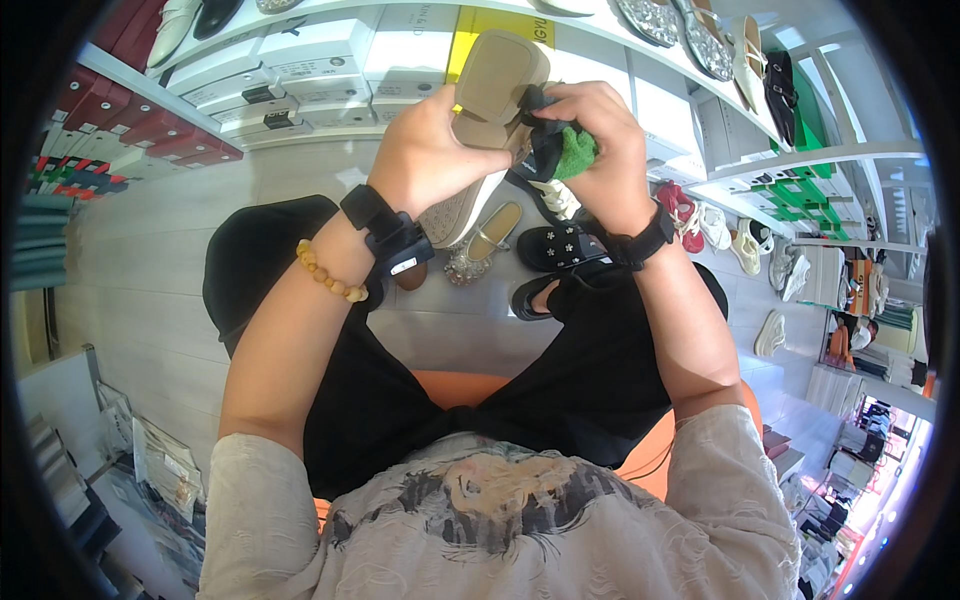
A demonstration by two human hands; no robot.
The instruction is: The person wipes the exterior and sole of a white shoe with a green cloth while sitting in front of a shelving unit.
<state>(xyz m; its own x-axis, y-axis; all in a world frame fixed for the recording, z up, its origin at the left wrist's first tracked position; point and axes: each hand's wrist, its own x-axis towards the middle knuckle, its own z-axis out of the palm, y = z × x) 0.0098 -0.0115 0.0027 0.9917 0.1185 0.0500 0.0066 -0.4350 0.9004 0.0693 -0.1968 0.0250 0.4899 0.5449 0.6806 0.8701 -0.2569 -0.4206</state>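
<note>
My left hand (427, 154) grips a beige open shoe (499, 79), thumb across its middle. The shoe is raised above the floor, its pale footbed turned toward me. Below that hand shows a thick, pale patterned outsole (452, 217); whether it belongs to the same shoe I cannot tell. In my right hand (604, 142) is a bunched black item (546, 146) with a fuzzy green part (576, 154), held against the shoe's right side. Its exact kind is unclear. Under my hands, a glittery flat shoe (480, 247) and a black shoe with flower studs (559, 247) are on the floor.
White shoe boxes (315, 56) fill the shelf ahead, beneath a white ledge (592, 26) bearing display shoes. Red boxes (112, 112) are stacked at left. Along the right, red shoes (681, 214) and pale sneakers (770, 334) stand on the floor. I sit on an orange seat (457, 386).
</note>
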